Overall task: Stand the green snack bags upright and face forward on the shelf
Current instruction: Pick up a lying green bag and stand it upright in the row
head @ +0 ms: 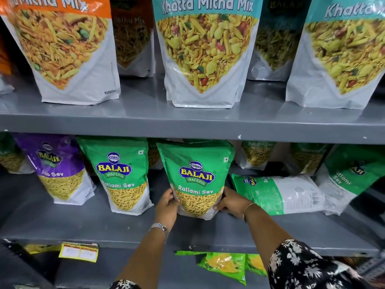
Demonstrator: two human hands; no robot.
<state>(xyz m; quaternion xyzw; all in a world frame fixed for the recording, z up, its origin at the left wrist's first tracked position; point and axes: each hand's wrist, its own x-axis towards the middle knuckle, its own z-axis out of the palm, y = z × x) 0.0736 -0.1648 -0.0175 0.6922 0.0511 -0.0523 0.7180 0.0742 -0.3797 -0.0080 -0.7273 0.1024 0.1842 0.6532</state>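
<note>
A green Ratlami Sev bag (195,176) stands upright, front facing out, in the middle of the grey middle shelf (83,224). My left hand (167,207) grips its lower left edge and my right hand (231,202) grips its lower right edge. To its left a second green bag (120,174) stands upright and faces forward. Right of my hands another green bag (277,193) lies flat on its side with its back showing. At the far right a green bag (348,180) leans tilted. More green bags (257,153) stand behind in shadow.
A purple Aloo Sev bag (59,170) stands at the left of the same shelf. The upper shelf (187,124) holds orange (60,49) and teal mix bags (206,51). Below, small green packets (225,265) and a yellow price tag (79,252) lie on the bottom shelf.
</note>
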